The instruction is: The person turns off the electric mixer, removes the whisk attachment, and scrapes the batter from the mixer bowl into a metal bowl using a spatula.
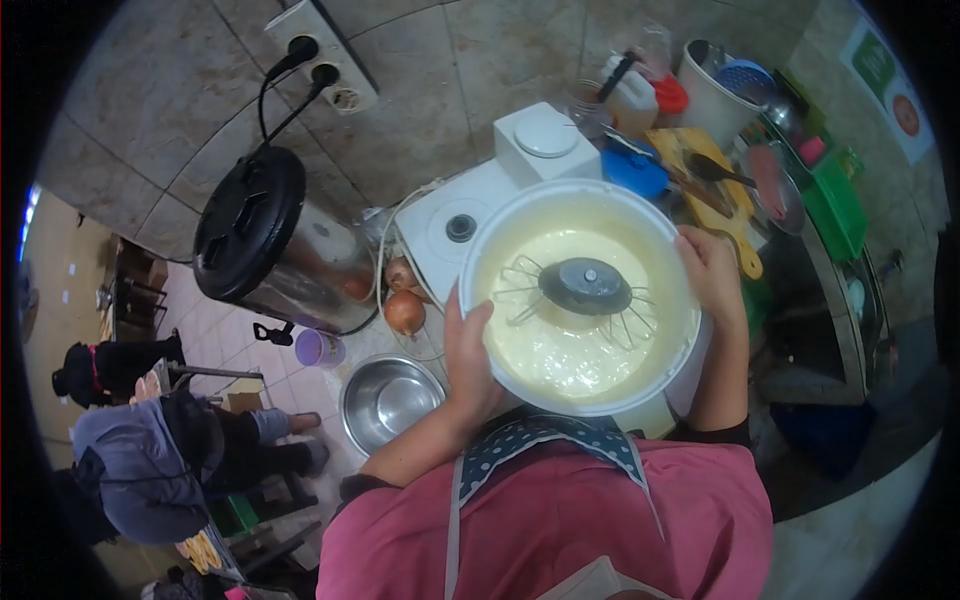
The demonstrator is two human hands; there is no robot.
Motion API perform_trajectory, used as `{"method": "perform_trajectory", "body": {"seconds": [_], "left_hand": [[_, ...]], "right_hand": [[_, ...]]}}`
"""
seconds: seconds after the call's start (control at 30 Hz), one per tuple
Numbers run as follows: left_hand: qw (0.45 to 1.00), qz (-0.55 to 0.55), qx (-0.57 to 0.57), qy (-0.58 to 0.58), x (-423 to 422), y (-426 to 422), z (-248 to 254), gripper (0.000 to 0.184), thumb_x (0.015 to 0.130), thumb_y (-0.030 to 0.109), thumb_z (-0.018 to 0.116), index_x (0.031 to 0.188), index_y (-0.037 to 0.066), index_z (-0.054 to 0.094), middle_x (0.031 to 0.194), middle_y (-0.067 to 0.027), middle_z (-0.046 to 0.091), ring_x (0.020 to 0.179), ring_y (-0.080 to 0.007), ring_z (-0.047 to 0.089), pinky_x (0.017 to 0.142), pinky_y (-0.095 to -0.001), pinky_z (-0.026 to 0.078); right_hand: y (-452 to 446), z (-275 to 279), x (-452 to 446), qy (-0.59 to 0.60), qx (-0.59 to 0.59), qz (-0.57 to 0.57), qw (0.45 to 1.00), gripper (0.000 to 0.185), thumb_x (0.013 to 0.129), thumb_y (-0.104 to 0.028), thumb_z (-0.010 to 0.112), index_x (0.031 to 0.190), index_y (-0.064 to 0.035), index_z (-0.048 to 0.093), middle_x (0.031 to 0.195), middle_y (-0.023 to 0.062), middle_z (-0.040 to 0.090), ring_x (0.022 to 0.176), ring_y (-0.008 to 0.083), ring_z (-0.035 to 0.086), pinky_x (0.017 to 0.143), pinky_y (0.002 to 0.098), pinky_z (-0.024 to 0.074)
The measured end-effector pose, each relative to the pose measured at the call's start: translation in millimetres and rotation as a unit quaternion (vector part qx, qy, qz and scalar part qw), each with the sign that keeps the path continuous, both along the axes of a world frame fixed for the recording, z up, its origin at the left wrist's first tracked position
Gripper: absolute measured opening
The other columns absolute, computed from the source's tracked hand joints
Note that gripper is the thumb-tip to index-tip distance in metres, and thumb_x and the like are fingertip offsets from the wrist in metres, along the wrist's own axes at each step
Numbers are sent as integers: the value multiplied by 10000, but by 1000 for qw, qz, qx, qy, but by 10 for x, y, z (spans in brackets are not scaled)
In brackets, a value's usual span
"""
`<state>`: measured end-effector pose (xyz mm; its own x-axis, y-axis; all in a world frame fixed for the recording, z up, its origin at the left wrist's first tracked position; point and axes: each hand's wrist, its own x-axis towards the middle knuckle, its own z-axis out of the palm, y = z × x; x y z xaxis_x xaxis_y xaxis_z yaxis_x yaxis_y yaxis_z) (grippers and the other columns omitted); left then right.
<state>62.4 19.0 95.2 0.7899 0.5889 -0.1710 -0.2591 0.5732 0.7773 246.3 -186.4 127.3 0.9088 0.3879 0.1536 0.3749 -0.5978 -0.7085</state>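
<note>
Between my two hands I hold a white mixer bowl (575,189), gripped by its sides. Pale, creamy batter (575,368) fills its lower part. A whisk attachment (585,286) with a grey hub and wire loops sits in the batter. My left hand (472,345) is closed on the bowl's left side, thumb up at the rim. On the right side, my right hand (712,275) grips near the rim, its fingers partly hidden. Just behind the bowl stands a white mixer base (430,225) with a round drive socket.
Left of the mixer base are onions (404,312), a steel bowl (392,400) and a black-lidded steel urn (250,225) plugged into a wall socket (322,55). A cutting board (690,150), a blue lid (635,168) and a utensil bucket (705,95) lie to the right. People (150,460) are at far left.
</note>
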Motion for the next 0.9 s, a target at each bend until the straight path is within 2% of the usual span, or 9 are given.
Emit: {"method": "perform_trajectory", "body": {"seconds": [0.1,0.2,0.53,0.6,0.63,0.7,0.8,0.87,0.9], "left_hand": [[999,-28,-20,6,55,-205,-316,458,854,124,396,1296,22,329,1170,-158,484,1065,-235,512,892,-329,430],[1000,-15,-7,21,147,-396,-619,453,865,109,403,1300,17,320,1175,-154,478,1058,-226,513,889,-324,431],[982,107,100,117,455,-815,-1236,429,895,92,446,1294,-14,326,1203,-141,448,1089,-199,452,926,-305,372],[977,129,100,137,471,-863,-1202,412,907,105,432,1289,-14,330,1192,-140,453,1080,-195,455,922,-303,375],[978,136,86,134,476,-887,-1137,396,922,129,415,1282,-16,335,1187,-141,453,1075,-191,457,920,-301,376],[976,154,70,136,473,-900,-1116,383,938,153,397,1275,-19,340,1182,-141,453,1070,-187,458,919,-299,377],[977,168,80,103,461,-912,-1166,384,956,192,370,1268,-30,346,1201,-143,441,1066,-186,462,920,-297,377],[963,217,88,132,459,-940,-1178,402,952,200,389,1270,-42,343,1245,-156,419,1112,-199,443,947,-300,357],[961,227,86,134,455,-947,-1190,402,952,200,389,1270,-42,343,1245,-156,419,1112,-199,443,947,-300,357]], "right_hand": [[-314,-392,66,18,41,-2,999,210,843,-134,533,961,24,606,747,180,612,673,225,609,643,307,447],[-463,-539,109,8,-54,-12,998,218,839,-133,528,970,17,618,837,198,633,775,303,625,684,341,456],[-537,-1133,703,1,-53,40,998,276,834,-178,550,1049,-14,602,905,215,624,838,326,619,742,390,462],[-434,-880,658,-21,-215,50,975,311,827,-220,560,1055,-13,598,901,190,625,847,338,596,747,409,451],[-362,-793,629,-20,-217,62,974,311,827,-220,560,1055,-13,598,901,190,625,847,338,596,747,409,451],[-189,-652,509,-226,-118,164,953,360,791,-294,601,987,7,610,890,164,603,869,344,561,769,403,437],[71,-584,223,-147,-101,335,925,487,730,-381,652,991,23,582,903,149,584,884,317,548,772,398,429],[158,-639,34,-223,-281,356,863,585,666,-423,699,1013,19,536,870,144,591,865,278,565,740,408,425],[183,-682,20,-226,-280,366,858,585,666,-423,699,1013,19,536,870,144,591,865,278,565,740,408,425]]}}
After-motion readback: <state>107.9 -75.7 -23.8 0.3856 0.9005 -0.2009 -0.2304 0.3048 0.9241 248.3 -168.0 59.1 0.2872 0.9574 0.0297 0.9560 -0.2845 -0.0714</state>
